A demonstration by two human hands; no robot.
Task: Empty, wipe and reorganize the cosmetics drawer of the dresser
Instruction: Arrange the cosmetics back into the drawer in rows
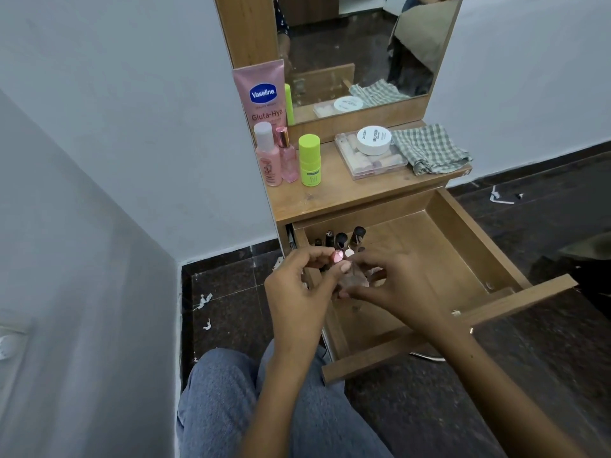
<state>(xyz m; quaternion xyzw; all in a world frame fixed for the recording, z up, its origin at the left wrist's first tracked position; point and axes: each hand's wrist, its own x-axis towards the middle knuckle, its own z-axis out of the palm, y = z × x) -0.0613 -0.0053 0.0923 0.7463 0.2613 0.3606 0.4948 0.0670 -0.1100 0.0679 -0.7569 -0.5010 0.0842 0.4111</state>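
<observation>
The wooden drawer (pixel 469 246) of the dresser is pulled out. Several dark-capped lipsticks and small bottles (pixel 344 241) stand in its back left corner. Over that corner both hands hold a small clear holder (pixel 355 280) with pink-topped lipsticks (pixel 338 256) in it. My left hand (pixel 299 292) grips it from the left, fingers curled over the top. My right hand (pixel 390 285) holds its right side. A grey checked cloth (pixel 429 148) lies on the dresser top.
On the dresser top (pixel 330 193) stand a pink Vaseline tube (pixel 264 94), two pink bottles (pixel 276 157), a lime-green stick (pixel 309 160) and a clear box (pixel 373 160) with a white jar (pixel 373 139) on it. A mirror (pixel 357 44) rises behind. My knees are below.
</observation>
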